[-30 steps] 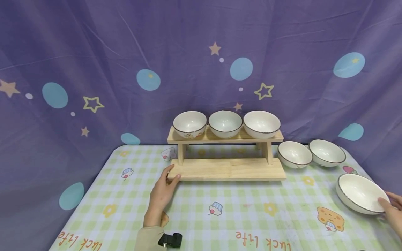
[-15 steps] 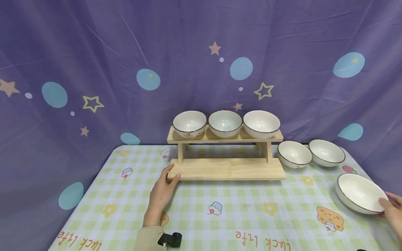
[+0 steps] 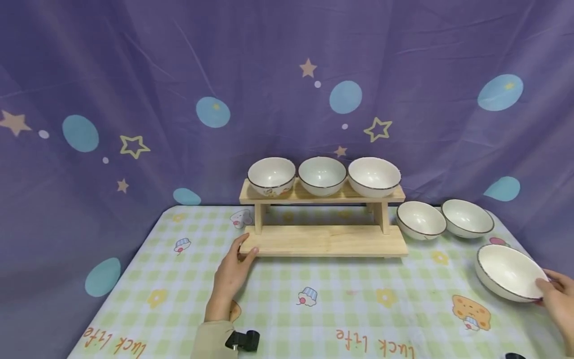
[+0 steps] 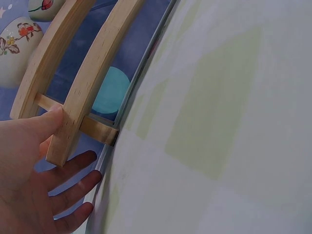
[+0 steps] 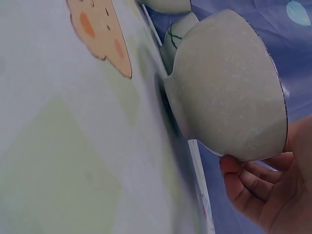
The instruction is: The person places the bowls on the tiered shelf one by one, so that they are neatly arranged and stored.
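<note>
My left hand grips the left end of the lower board of a two-tier wooden rack. In the left wrist view, the thumb lies on that board and several fingers spread out below it. Far to the right, my right hand holds a white bowl with a dark rim, thumb inside and fingers outside. The right wrist view shows the same bowl's plain outer side, with a dark shadow under its foot. Whether it touches the table is hard to tell.
On the rack's upper tier stand a flower-patterned bowl, a pale bluish bowl and a white bowl. Right of the rack, a smaller bowl and another bowl sit side by side on the checked tablecloth. A purple curtain hangs behind.
My right hand has shifted the white bowl slightly left and toward the back over the last half second. The left hand keeps its place on the rack.
</note>
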Motion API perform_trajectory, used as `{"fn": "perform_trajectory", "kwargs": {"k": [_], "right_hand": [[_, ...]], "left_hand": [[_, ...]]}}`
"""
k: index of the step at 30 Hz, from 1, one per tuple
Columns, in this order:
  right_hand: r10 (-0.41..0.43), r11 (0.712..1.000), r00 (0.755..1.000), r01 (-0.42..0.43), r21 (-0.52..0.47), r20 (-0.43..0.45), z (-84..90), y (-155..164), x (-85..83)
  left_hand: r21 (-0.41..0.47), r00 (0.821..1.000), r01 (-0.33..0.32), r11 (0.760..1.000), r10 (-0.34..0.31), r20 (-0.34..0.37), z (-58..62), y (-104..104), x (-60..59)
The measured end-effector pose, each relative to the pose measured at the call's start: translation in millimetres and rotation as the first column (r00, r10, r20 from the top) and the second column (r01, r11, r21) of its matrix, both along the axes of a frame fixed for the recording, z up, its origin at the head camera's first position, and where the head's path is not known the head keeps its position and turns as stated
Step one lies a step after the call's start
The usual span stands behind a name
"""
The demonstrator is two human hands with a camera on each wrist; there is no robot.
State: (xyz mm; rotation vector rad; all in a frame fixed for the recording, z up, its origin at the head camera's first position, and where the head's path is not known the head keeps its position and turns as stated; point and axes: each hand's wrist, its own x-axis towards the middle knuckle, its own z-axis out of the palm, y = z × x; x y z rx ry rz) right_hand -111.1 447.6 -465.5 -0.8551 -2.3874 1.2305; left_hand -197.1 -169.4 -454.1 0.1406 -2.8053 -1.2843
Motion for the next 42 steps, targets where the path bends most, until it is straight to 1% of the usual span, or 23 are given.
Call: {"fn": "perform_trajectory", "kwargs": {"k": [4, 8, 10, 12, 15, 17, 19, 22, 23, 24, 26, 29, 32, 35, 38, 42], "right_hand": [[0.053, 0.998, 0.998, -0.051, 0.048, -0.043, 1.5, -1.0, -2.2], [0.118, 0.989, 0.991, -0.11, 0.102, -0.071, 11.5, -7.7, -3.4], [0.139, 0.985, 0.988, -0.131, 0.111, -0.065, 16.3, -9.8, -4.7], [0.148, 0.983, 0.986, -0.138, 0.118, -0.078, 6.3, 1.1, -9.2], [0.141, 0.981, 0.986, -0.127, 0.144, -0.09, -21.5, 26.1, -18.9], [0.125, 0.983, 0.988, -0.11, 0.149, -0.093, -28.1, 29.0, -20.6], [0.102, 0.985, 0.993, -0.093, 0.143, -0.059, -11.2, 10.8, -17.2], [0.091, 0.981, 0.996, -0.092, 0.17, 0.012, 29.8, -30.9, -6.2], [0.094, 0.978, 0.995, -0.098, 0.183, 0.033, 40.6, -41.1, -4.0], [0.1, 0.973, 0.994, -0.109, 0.204, 0.053, 49.5, -51.0, -2.0], [0.123, 0.958, 0.99, -0.137, 0.253, 0.068, 59.1, -62.8, 0.2], [0.175, 0.939, 0.983, -0.186, 0.289, 0.062, 64.5, -72.8, 0.8], [0.229, 0.922, 0.972, -0.233, 0.31, 0.049, 64.1, -78.1, -0.4], [0.262, 0.919, 0.965, -0.258, 0.299, 0.025, 64.0, -83.7, -1.3], [0.28, 0.923, 0.96, -0.266, 0.279, -0.01, 66.0, -90.6, -0.6], [0.31, 0.916, 0.95, -0.291, 0.276, -0.029, 68.8, -101.9, 0.5]], "left_hand": [[0.007, 1.0, -0.003, 1.0, 0.003, 0.01, 0.5, -0.2, -0.3], [0.013, 1.0, -0.006, 1.0, 0.005, 0.014, 0.6, -0.4, -0.2], [0.01, 1.0, -0.004, 1.0, 0.004, 0.012, 0.7, -0.3, -0.1], [0.004, 1.0, 0.0, 1.0, 0.0, 0.006, 1.2, 0.1, 0.1], [-0.002, 1.0, 0.002, 1.0, -0.002, 0.005, 1.5, 0.4, 0.1], [-0.006, 1.0, 0.002, 1.0, -0.002, 0.006, 1.3, 0.3, -0.3], [-0.005, 1.0, 0.002, 1.0, -0.002, 0.011, 0.9, -0.1, -0.8], [-0.005, 1.0, 0.003, 1.0, -0.002, 0.01, 0.3, -0.7, -1.4], [-0.004, 1.0, 0.003, 1.0, -0.003, 0.01, 0.3, -0.9, -1.5], [-0.003, 1.0, 0.003, 1.0, -0.003, 0.01, 0.4, -1.0, -1.5], [-0.004, 1.0, 0.004, 1.0, -0.004, 0.01, 0.6, -1.1, -1.5], [-0.005, 1.0, 0.004, 1.0, -0.004, 0.012, 0.7, -0.9, -1.3], [-0.007, 1.0, 0.001, 1.0, -0.001, 0.014, 0.7, -0.7, -0.4], [-0.005, 1.0, -0.002, 1.0, 0.002, 0.013, 1.3, -0.3, 0.6], [-0.006, 1.0, 0.003, 1.0, -0.003, 0.011, 2.1, 0.0, 1.1], [-0.013, 1.0, 0.005, 1.0, -0.005, 0.013, 2.3, 0.1, 0.3]]}}
